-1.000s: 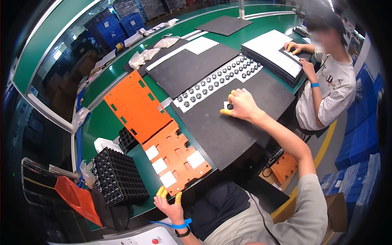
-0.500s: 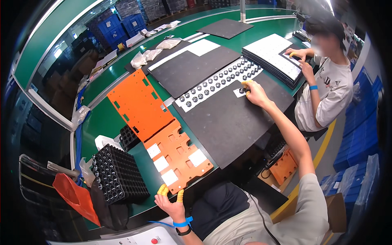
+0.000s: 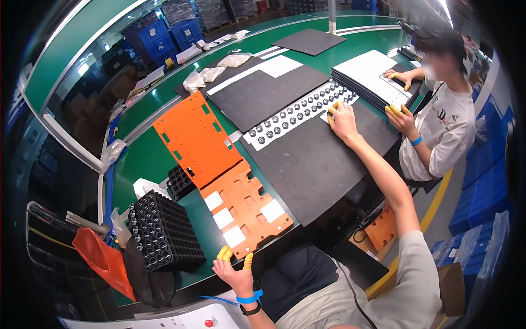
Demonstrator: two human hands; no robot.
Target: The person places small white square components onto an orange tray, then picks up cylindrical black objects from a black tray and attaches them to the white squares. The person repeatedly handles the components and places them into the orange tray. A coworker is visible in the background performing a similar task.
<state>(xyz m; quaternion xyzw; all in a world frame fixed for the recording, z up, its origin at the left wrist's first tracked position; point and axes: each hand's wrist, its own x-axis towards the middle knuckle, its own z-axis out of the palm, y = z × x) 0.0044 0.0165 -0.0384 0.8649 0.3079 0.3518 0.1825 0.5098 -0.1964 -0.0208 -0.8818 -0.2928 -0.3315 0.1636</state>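
My left hand (image 3: 234,273), yellow covers on its fingertips, touches the near corner of an orange hinged fixture (image 3: 257,237), thumb and fingers apart. White square pieces (image 3: 234,236) sit in the fixture's near half; its orange lid (image 3: 194,140) lies folded back. My right hand (image 3: 344,122) reaches far out over a black mat (image 3: 312,175), fingers pinched at a small white card (image 3: 324,115). Something dark and round shows by the fingertips, mostly hidden. Just beyond lies a white strip (image 3: 257,146) with rows of black round parts (image 3: 292,120).
Black trays of round cells (image 3: 164,233) stand left of the fixture. A co-worker (image 3: 438,120) at the right has one hand on a stack of white-topped sheets (image 3: 367,71). Plastic bags (image 3: 211,74) and another black sheet (image 3: 309,41) lie farther back.
My right hand has drawn its fingers in over the white card, which it now mostly covers. My left hand stays at the fixture's corner. One of the co-worker's hands has come off the stack.
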